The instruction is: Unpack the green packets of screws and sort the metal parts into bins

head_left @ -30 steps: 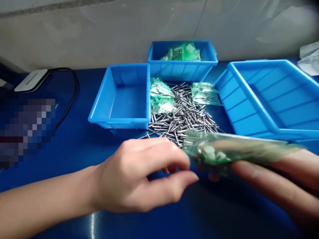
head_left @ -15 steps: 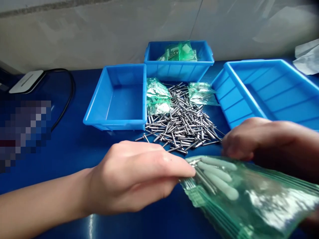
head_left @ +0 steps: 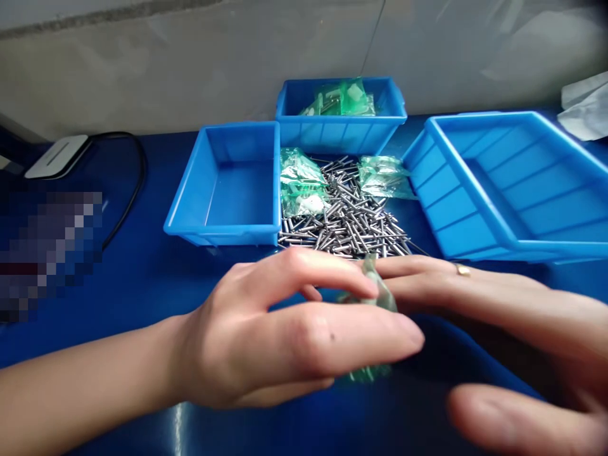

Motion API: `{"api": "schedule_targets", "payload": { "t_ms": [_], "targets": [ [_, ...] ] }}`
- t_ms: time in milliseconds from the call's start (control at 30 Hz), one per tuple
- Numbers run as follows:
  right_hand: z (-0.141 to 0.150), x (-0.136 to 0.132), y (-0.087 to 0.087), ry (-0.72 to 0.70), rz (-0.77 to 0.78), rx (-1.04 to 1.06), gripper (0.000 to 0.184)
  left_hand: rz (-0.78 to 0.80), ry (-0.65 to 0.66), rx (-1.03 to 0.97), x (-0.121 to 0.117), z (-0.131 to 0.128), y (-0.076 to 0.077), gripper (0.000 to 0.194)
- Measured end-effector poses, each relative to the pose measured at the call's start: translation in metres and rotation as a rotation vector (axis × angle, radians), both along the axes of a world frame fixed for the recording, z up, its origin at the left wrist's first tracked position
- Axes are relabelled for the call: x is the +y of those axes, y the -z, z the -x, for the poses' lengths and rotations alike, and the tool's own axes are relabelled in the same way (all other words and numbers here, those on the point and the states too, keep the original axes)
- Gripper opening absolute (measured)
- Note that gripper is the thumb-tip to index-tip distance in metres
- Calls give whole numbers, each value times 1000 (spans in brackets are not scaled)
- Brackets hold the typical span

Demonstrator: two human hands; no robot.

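A translucent green plastic bag is bunched in my left hand, whose thumb and fingers close around it. Most of the bag is hidden behind that hand; only its top and a lower edge show. My right hand, with a ring on one finger, is open. Its long fingers reach out flat to the far side of the bag and appear to touch it, while its thumb stands well apart. Just beyond both hands lies a pile of metal screws, its near edge covered by my fingers.
Blue bins stand left, behind and right of the pile. Filled green bags lie on its left and right; others are in the back bin. A white device with a black cable sits far left.
The bag, stretched between both hands before with pins and pale plugs visible inside, is now bunched at my left hand. My right hand has opened and moved its fingers leftward behind the bag.
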State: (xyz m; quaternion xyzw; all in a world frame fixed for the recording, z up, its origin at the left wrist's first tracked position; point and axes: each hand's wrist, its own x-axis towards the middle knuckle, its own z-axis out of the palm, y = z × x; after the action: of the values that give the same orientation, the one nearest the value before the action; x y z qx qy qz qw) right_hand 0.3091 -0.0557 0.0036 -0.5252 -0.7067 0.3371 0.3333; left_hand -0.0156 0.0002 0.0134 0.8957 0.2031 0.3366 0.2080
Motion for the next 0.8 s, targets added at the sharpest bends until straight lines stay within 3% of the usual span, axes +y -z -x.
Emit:
{"api": "schedule_targets", "payload": {
  "t_ms": [133, 200, 300, 433, 567, 700, 800],
  "targets": [
    [7, 8, -4, -58, -19, -12, 59, -83, 21, 3, 1, -16, 15, 12],
    [6, 7, 0, -99, -28, -17, 63, -122, 46, -233, 3, -23, 22, 29],
    [4, -2, 10, -196, -38, -36, 67, -107, 8, -160, 3, -24, 22, 15],
    [6, -3, 12, -281, -83, -22, 46, -107, 30, -23, 4, -14, 11, 25],
    [7, 8, 0, -269, -145, -11, 33, -98, -20, -139, 11, -15, 12, 29],
    [2, 9, -9, -239, -230, -34, 29, 15, -33, -151, 16, -17, 15, 14],
    [0, 5, -10, -191, -272, -56, 18, 108, 61, -103, 13, -12, 10, 5]
  ]
}}
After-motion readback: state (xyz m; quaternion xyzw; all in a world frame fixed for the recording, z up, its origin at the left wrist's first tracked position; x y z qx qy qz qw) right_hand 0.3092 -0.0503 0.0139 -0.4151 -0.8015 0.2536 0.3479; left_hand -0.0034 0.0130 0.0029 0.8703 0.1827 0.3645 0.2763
